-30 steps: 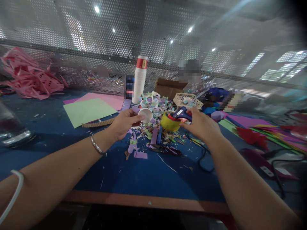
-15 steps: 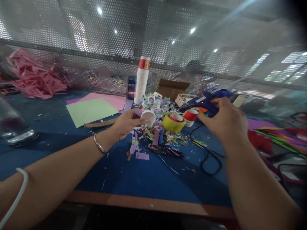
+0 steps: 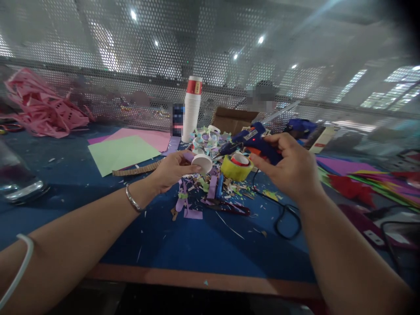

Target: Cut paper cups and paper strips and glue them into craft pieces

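Observation:
My left hand (image 3: 171,169) is closed round a small white paper cup (image 3: 202,163) with a purple paper strip on it, held above a heap of paper scraps. My right hand (image 3: 288,168) grips a blue hot glue gun (image 3: 252,140), its nozzle pointing left toward the cup; a red light shows on the gun's body. Its black cord (image 3: 285,216) loops on the blue table. A yellow tape roll (image 3: 236,168) stands just below the gun, between my two hands.
A tall stack of white cups (image 3: 191,109) stands at the back by a perforated metal screen. Green and pink paper sheets (image 3: 123,151) lie to the left, pink scraps (image 3: 39,109) far left, coloured sheets (image 3: 367,175) to the right. A cardboard box (image 3: 232,120) stands behind.
My right hand lifted the glue gun off the table beside the tape roll, swung it up to the right, then brought it left toward the cup. My left hand stayed nearly still.

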`<state>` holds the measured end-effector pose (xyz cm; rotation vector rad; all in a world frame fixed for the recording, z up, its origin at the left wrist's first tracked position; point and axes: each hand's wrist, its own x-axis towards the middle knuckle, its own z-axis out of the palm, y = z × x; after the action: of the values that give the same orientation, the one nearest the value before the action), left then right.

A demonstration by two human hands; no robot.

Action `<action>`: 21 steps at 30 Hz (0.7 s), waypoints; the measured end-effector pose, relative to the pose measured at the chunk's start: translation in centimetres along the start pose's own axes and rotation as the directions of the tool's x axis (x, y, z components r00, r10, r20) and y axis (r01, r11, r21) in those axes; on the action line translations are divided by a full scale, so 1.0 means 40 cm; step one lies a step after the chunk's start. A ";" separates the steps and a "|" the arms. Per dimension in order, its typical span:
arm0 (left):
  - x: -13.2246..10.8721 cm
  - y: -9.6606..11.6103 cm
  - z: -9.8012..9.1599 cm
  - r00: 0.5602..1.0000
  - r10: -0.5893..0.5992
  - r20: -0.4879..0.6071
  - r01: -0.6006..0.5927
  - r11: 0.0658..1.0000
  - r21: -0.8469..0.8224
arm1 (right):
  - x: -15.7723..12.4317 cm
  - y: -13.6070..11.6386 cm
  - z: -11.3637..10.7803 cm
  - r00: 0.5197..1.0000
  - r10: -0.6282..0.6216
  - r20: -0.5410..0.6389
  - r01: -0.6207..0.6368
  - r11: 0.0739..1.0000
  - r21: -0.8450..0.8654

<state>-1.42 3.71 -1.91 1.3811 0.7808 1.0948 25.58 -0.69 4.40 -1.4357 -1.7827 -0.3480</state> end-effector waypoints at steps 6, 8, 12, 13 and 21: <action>-0.005 0.002 0.005 0.999 0.037 0.004 -0.037 0.993 0.116 | -0.003 0.004 0.010 0.998 -0.060 -0.016 0.060 0.997 0.053; -0.006 0.005 0.007 0.997 0.070 0.011 -0.071 0.972 0.226 | -0.004 0.004 0.010 0.998 -0.063 -0.010 0.063 0.996 0.059; -0.006 0.004 0.007 0.990 0.134 0.046 -0.141 0.921 0.363 | -0.006 0.002 0.007 0.998 -0.068 0.010 0.067 0.997 0.046; -0.006 0.003 0.006 0.989 0.142 0.052 -0.151 0.914 0.376 | -0.007 0.001 0.006 0.997 -0.071 0.014 0.070 0.997 0.042; -0.010 -0.002 0.001 0.979 0.193 0.069 -0.204 0.873 0.443 | -0.006 0.003 0.009 0.992 -0.117 0.044 0.115 0.993 0.040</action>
<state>-1.51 3.35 -2.04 1.8968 0.9292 1.0937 25.54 -0.59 3.97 -1.3273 -1.9053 -0.3423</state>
